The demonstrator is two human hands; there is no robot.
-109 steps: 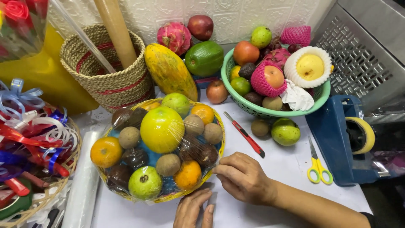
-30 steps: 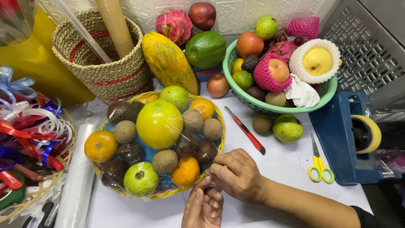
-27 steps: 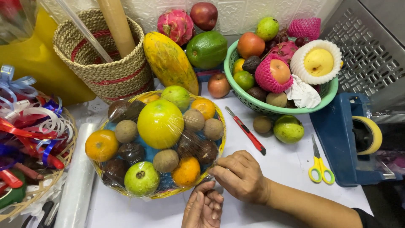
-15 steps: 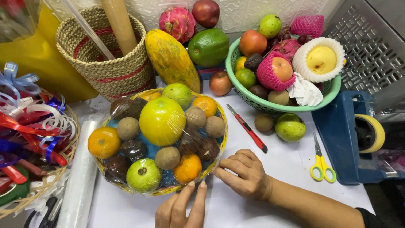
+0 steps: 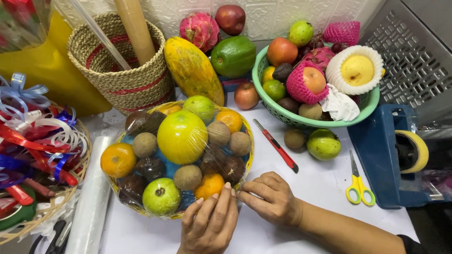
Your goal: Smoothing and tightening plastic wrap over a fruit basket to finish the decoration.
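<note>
A round yellow basket (image 5: 250,144) of mixed fruit sits at the centre, covered with clear film (image 5: 182,136). It holds a big yellow-green fruit, oranges, a green apple (image 5: 161,196) and several brown fruits. My left hand (image 5: 209,223) lies against the basket's front rim, its fingertips on the film beside a small orange (image 5: 209,185). My right hand (image 5: 270,200) is just right of it, with thumb and fingers pinched on the film at the rim. The two hands touch at the fingertips.
A red cutter knife (image 5: 276,146) and yellow scissors (image 5: 359,186) lie to the right, by a blue tape dispenser (image 5: 381,155). A green bowl (image 5: 301,123) of fruit stands behind. A film roll (image 5: 92,202), a ribbon basket (image 5: 33,150) and a woven basket (image 5: 122,75) are on the left.
My left hand has come up from under my right hand and now rests on the basket's front rim. My right hand has stayed pinched at the rim.
</note>
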